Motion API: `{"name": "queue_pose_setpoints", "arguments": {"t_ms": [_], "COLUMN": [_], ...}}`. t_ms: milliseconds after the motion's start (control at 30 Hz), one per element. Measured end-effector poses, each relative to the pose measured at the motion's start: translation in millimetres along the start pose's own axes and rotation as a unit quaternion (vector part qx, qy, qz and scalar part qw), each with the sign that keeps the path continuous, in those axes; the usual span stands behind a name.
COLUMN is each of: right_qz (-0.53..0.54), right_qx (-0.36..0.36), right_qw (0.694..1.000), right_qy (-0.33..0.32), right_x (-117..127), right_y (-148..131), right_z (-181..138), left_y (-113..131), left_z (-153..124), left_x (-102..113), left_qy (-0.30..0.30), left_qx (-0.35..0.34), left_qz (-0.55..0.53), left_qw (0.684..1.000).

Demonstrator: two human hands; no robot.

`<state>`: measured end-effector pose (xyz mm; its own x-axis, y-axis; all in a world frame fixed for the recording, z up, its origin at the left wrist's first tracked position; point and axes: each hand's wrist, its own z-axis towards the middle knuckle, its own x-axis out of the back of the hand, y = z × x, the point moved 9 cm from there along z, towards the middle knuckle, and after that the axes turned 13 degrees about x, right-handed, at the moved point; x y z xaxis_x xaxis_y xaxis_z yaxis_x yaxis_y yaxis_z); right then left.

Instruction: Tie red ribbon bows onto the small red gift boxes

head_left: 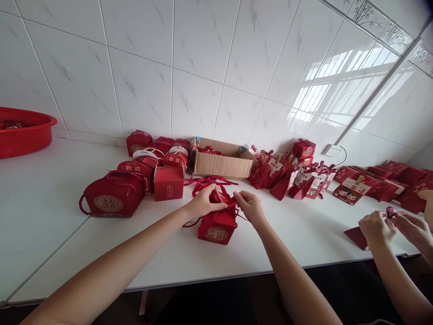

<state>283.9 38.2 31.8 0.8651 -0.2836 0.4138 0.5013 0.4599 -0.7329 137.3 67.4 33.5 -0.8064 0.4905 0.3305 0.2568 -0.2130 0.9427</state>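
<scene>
A small red gift box [217, 227] with a gold emblem stands on the white table [50, 203] in front of me. My left hand [204, 201] is closed on the red ribbon [226, 199] at the box's top left. My right hand [249, 206] pinches the same ribbon at the top right. More loose red ribbon [206, 182] trails on the table just behind the box.
Several finished red boxes [115, 196] sit at the left, an open cardboard carton [219, 162] behind, tagged red boxes [291, 174] and flat red boxes [389, 180] to the right. A red basin [20, 131] stands far left. Another person's hands [395, 228] hold a ribbon at the right edge.
</scene>
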Motion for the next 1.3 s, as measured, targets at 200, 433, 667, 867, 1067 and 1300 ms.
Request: {"name": "queue_pose_setpoints", "arguments": {"t_ms": [200,433,667,867,1067,1300], "right_qz": [0.091,-0.067,-0.189,-0.132,0.031,-0.051], "right_qx": [-0.082,0.046,0.277,0.305,0.102,0.083], "right_qw": [0.992,0.997,0.942,0.942,0.993,0.984], "right_qy": [-0.025,0.006,-0.019,-0.056,0.051,-0.147], "right_x": [3.8,10.3,8.1,13.6,32.6,-24.2], "right_y": [-2.1,-36.8,-80.9,-83.0,-46.6,-49.1], "right_z": [-31.9,-57.5,-70.7,-74.7,-17.6,11.7], "left_y": [0.8,-8.7,-11.5,-15.4,-24.7,-10.4], "left_z": [-3.6,-4.6,-5.6,-3.6,-1.0,0.2], "left_x": [10.7,11.6,12.6,9.6,3.8,8.2], "left_qy": [-0.054,-0.077,-0.056,-0.075,-0.079,-0.055], "left_qx": [-0.009,0.041,0.065,0.065,0.083,0.063], "left_qz": [-0.091,-0.133,-0.136,-0.154,-0.182,-0.168], "left_qw": [0.994,0.987,0.987,0.983,0.977,0.982]}}
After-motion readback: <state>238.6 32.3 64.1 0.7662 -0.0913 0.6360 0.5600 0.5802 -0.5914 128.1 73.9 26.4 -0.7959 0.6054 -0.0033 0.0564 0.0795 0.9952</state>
